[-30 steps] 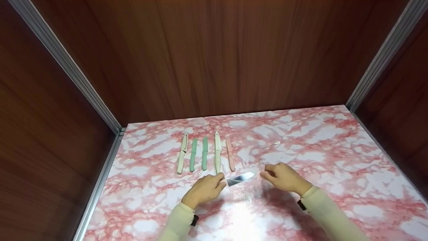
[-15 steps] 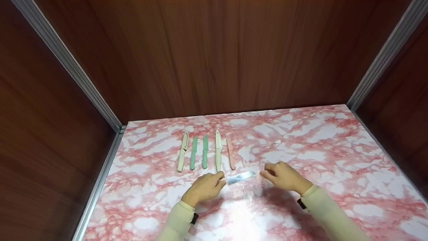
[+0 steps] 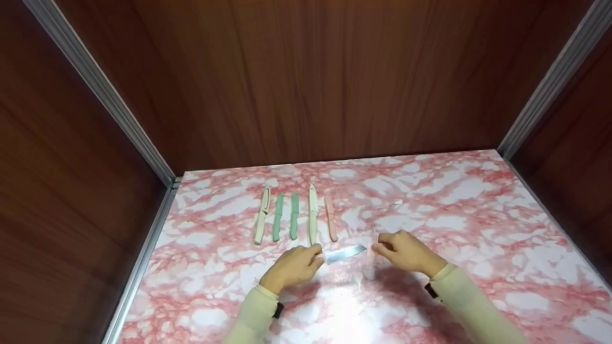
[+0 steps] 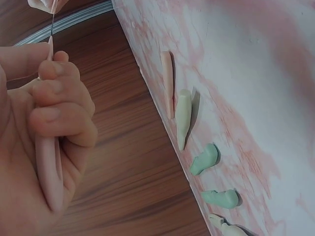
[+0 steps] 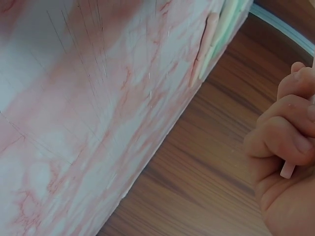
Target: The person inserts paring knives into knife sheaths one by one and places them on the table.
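My left hand (image 3: 294, 266) holds a knife by its pink handle (image 4: 47, 172), fingers curled round it in the left wrist view. The bare metal blade (image 3: 346, 253) points right, its tip close to my right hand (image 3: 406, 253). Curled right fingers hold a slim pink piece (image 5: 288, 169), whose end pokes out below them; most of it is hidden, so its kind is unclear. Beyond the left hand lie a pink knife (image 3: 331, 217), a cream knife (image 3: 313, 212), two green knives (image 3: 294, 215) and another cream knife (image 3: 262, 215), side by side with blades covered.
Both hands are over a red-and-white marbled table (image 3: 454, 205). Brown wood-grain panels (image 3: 334, 81) stand at the back and both sides, with grey metal strips (image 3: 103, 95) at the corners. Bright glare lies on the tabletop near the front.
The blade has turned slightly, changing its shine, and its tip sits a touch nearer the right hand. Both hands keep their hold almost in place. The head view has shifted a little.
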Tool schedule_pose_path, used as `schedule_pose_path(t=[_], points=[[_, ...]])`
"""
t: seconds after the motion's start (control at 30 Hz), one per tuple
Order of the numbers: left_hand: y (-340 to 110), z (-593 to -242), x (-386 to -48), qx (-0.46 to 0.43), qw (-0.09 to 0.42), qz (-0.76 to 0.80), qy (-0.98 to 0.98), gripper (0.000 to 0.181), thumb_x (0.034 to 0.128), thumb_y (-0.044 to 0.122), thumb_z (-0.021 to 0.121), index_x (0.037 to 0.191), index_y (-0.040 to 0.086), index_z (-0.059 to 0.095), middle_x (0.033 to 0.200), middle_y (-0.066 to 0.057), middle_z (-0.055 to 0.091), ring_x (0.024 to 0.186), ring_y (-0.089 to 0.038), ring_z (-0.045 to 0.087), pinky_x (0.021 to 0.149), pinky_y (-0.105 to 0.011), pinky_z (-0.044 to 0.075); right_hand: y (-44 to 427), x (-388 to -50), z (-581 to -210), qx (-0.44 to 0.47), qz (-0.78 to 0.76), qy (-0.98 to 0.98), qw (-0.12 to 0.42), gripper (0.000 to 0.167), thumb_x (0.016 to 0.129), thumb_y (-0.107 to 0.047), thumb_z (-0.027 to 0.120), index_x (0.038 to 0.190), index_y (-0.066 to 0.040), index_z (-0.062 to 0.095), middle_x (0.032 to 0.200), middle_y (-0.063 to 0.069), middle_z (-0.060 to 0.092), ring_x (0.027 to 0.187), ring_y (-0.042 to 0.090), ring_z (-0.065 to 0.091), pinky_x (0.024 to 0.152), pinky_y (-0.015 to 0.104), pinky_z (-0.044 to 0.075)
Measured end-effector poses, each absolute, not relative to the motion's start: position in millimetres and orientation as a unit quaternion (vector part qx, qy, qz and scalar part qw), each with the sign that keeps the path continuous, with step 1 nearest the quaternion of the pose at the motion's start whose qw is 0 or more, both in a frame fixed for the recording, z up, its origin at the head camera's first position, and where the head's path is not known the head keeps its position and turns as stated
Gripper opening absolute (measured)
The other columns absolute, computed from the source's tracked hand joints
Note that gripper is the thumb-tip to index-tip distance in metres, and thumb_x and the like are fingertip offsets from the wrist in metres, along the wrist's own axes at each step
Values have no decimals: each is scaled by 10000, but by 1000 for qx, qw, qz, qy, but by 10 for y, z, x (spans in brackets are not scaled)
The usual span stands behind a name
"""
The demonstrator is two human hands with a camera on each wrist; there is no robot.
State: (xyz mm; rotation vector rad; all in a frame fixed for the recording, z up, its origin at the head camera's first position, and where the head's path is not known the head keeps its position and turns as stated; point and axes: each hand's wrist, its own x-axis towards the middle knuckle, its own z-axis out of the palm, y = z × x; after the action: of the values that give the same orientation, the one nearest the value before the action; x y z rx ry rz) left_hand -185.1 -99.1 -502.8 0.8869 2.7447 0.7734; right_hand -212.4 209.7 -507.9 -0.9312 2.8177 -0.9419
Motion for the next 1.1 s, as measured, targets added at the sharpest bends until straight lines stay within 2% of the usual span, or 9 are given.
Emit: schedule_pose_path(t=[0.23, 0.67, 1.1], points=[[-984, -5036, -1850, 296, 90, 251, 917, 176, 1002, 291, 440, 880, 194, 521, 647, 92, 432, 531, -52, 377, 520, -232, 356, 2103, -2129, -5097, -303, -322, 897, 9, 309, 973, -347, 523, 693, -218, 499, 520, -136, 327, 454, -6, 248, 467, 207, 265], [-996, -5035, -1843, 297, 99, 255, 915, 171, 998, 278, 444, 883, 197, 541, 612, 91, 405, 497, -53, 343, 486, -224, 321, 2105, -2133, -5099, -305, -323, 896, 12, 318, 976, -358, 512, 691, -221, 482, 523, -132, 307, 463, -7, 235, 485, 205, 267], [-952, -4989, -1846, 314, 68, 259, 911, 219, 976, 273, 478, 772, 194, 468, 552, 87, 292, 470, -56, 233, 459, -236, 235, 2110, -2141, -5110, -329, -337, 882, 13, 313, 958, -381, 536, 687, -228, 498, 541, -138, 318, 477, -14, 243, 488, 201, 271]])
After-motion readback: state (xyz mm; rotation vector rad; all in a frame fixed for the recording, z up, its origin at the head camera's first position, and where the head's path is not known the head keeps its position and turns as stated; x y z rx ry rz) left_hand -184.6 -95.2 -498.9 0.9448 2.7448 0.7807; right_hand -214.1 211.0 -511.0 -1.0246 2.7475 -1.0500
